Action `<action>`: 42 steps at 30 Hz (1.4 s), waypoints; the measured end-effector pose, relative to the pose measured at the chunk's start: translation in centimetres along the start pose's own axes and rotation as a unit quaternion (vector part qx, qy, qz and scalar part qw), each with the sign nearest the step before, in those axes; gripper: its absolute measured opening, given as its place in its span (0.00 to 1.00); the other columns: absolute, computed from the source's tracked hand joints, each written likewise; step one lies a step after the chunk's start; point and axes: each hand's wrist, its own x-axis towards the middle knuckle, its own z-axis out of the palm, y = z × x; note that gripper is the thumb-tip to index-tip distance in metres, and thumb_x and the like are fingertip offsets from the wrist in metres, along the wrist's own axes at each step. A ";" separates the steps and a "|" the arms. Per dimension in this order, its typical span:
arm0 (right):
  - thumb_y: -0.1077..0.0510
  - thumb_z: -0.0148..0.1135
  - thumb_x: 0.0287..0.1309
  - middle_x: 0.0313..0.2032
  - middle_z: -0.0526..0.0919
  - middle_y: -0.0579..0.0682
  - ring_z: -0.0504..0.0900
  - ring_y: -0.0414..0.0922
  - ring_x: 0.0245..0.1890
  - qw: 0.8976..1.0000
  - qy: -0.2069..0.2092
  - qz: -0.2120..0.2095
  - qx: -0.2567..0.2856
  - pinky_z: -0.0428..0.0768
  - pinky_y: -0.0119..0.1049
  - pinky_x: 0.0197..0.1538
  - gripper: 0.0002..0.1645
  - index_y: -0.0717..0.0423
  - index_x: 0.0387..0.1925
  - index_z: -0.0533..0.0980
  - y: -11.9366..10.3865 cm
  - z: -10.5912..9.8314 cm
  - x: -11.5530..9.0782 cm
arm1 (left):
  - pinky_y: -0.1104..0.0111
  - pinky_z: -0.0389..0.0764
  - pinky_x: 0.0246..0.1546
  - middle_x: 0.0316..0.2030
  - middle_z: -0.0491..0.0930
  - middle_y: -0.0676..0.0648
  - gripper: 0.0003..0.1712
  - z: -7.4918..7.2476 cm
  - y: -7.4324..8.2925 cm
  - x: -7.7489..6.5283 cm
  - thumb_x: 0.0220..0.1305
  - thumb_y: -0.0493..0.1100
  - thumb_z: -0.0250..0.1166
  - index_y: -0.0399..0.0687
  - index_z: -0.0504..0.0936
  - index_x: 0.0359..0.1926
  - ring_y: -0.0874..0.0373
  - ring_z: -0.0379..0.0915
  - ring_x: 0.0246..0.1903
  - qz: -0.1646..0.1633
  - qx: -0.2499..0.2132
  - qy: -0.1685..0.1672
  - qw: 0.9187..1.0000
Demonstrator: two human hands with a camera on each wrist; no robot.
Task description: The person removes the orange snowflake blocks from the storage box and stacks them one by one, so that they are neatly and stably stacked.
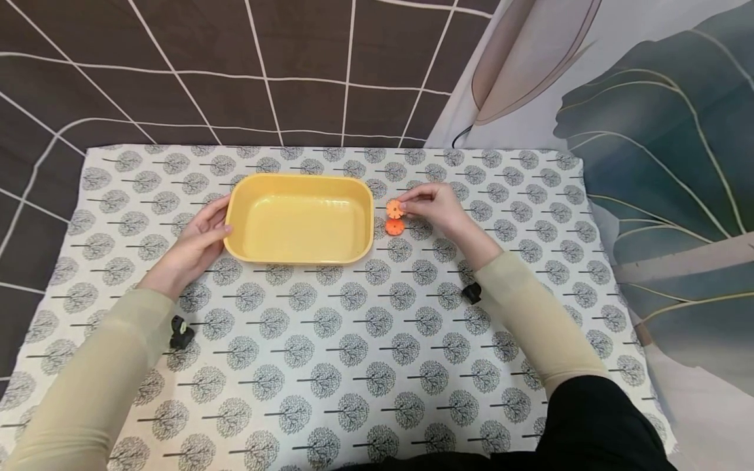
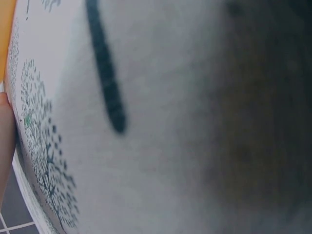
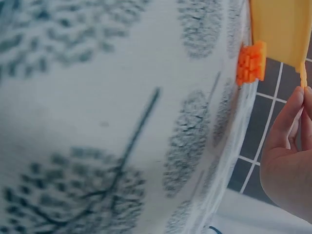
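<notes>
A yellow rectangular basin (image 1: 299,226) with rounded corners stands on the patterned cloth. At its left end my left hand (image 1: 197,245) holds the rim, thumb tip at the edge and fingers along the outer wall. My right hand (image 1: 434,206) pinches a thin orange notched disc (image 1: 394,209) with a small central hole, just right of the basin. Edge-on in the right wrist view, this disc shows between thumb and finger. Right below it in the head view sits a small stack of orange notched discs (image 3: 251,63). The left wrist view catches little beyond a finger (image 2: 6,131).
A white cloth (image 1: 330,386) printed with grey trees covers the table. Dark grid-patterned fabric (image 1: 300,46) rises behind it, and a curtain with large leaves (image 1: 660,150) hangs at the right. Small black devices (image 1: 181,332) are worn at both wrists.
</notes>
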 end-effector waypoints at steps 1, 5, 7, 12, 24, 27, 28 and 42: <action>0.73 0.68 0.63 0.33 0.92 0.40 0.89 0.36 0.32 1.000 0.002 0.003 -0.001 0.92 0.29 0.46 0.10 0.62 0.43 0.87 0.2 -0.1 0.0 | 0.79 0.79 0.66 0.86 0.43 0.45 0.36 0.0 0.0 0.0 0.74 0.24 0.55 0.57 0.69 0.76 0.72 0.71 0.65 0.001 -0.001 0.000 1.000; 0.73 0.69 0.63 0.35 0.92 0.40 0.90 0.36 0.32 1.000 0.003 0.007 -0.009 0.92 0.28 0.45 0.10 0.64 0.45 0.87 0.9 -0.2 -0.1 | 0.79 0.79 0.67 0.84 0.52 0.47 0.35 0.0 -0.1 0.0 0.74 0.24 0.55 0.56 0.71 0.75 0.71 0.72 0.66 0.011 -0.002 -0.003 1.000; 0.73 0.69 0.62 0.35 0.92 0.40 0.90 0.35 0.32 1.000 0.002 0.006 -0.012 0.92 0.28 0.44 0.12 0.67 0.47 0.85 1.2 -0.1 -0.2 | 0.79 0.79 0.67 0.81 0.60 0.51 0.35 -0.1 -0.1 0.0 0.74 0.23 0.54 0.55 0.71 0.75 0.71 0.72 0.66 0.016 -0.003 -0.004 1.000; 0.71 0.70 0.63 0.41 0.93 0.49 0.89 0.33 0.34 0.999 -0.003 0.012 -0.039 0.92 0.27 0.45 0.16 0.71 0.52 0.83 1.7 0.0 -0.3 | 0.79 0.79 0.67 0.81 0.60 0.51 0.36 0.0 -0.1 0.0 0.74 0.23 0.53 0.55 0.70 0.76 0.71 0.71 0.66 0.013 -0.001 -0.004 1.000; 0.70 0.71 0.63 0.42 0.93 0.51 0.88 0.34 0.32 0.998 -0.018 0.024 -0.055 0.91 0.26 0.44 0.15 0.71 0.51 0.83 2.0 0.1 -0.3 | 0.80 0.77 0.68 0.87 0.41 0.46 0.39 0.1 0.0 -0.1 0.75 0.24 0.54 0.55 0.63 0.80 0.66 0.62 0.75 -0.004 0.014 0.006 1.000; 0.69 0.71 0.62 0.38 0.92 0.45 0.88 0.34 0.32 0.997 -0.018 0.028 -0.064 0.91 0.25 0.43 0.15 0.70 0.51 0.84 2.1 0.1 -0.3 | 0.79 0.77 0.68 0.87 0.39 0.46 0.40 0.1 0.1 -0.1 0.75 0.24 0.53 0.53 0.59 0.82 0.61 0.54 0.81 -0.008 0.015 0.005 1.000; 0.69 0.72 0.62 0.37 0.92 0.44 0.87 0.34 0.31 0.997 -0.018 0.028 -0.066 0.91 0.25 0.43 0.15 0.69 0.50 0.84 2.2 0.1 -0.3 | 0.79 0.77 0.68 0.87 0.39 0.46 0.40 0.1 0.1 -0.1 0.75 0.24 0.53 0.53 0.59 0.82 0.60 0.53 0.81 -0.009 0.014 0.005 1.000; 0.68 0.73 0.61 0.31 0.89 0.37 0.86 0.34 0.30 0.997 -0.012 0.028 -0.074 0.89 0.23 0.40 0.16 0.70 0.50 0.84 2.4 -0.1 -0.2 | 0.79 0.78 0.67 0.87 0.40 0.45 0.38 0.1 0.0 0.0 0.75 0.24 0.53 0.54 0.63 0.80 0.70 0.67 0.70 -0.003 0.010 0.003 1.000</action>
